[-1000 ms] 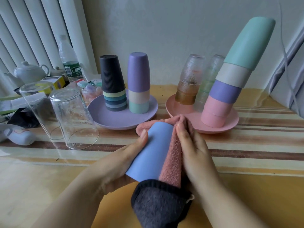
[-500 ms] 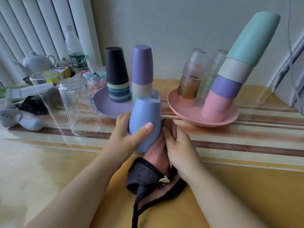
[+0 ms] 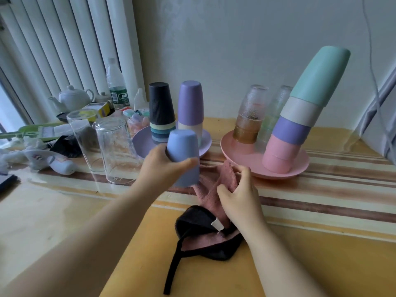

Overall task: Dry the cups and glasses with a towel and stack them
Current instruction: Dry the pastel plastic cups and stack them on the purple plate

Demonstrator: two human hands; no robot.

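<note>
My left hand grips a light blue cup, held upside down above the table in front of the purple plate. My right hand pinches the pink and black towel, which lies bunched on the table beside the cup. On the purple plate stand a dark ribbed cup stack and a purple cup stack. A pink plate carries a leaning stack of coloured cups and two textured glasses.
Two clear glasses stand upside down left of the purple plate. Farther left are a white teapot, a water bottle, small boxes and clutter. A wall and vertical blinds close the back; a curtain hangs at right.
My left hand has lifted the blue cup out of the towel, turned it upside down and carried it forward toward the purple plate. My right hand keeps the towel, now lying on the table.
</note>
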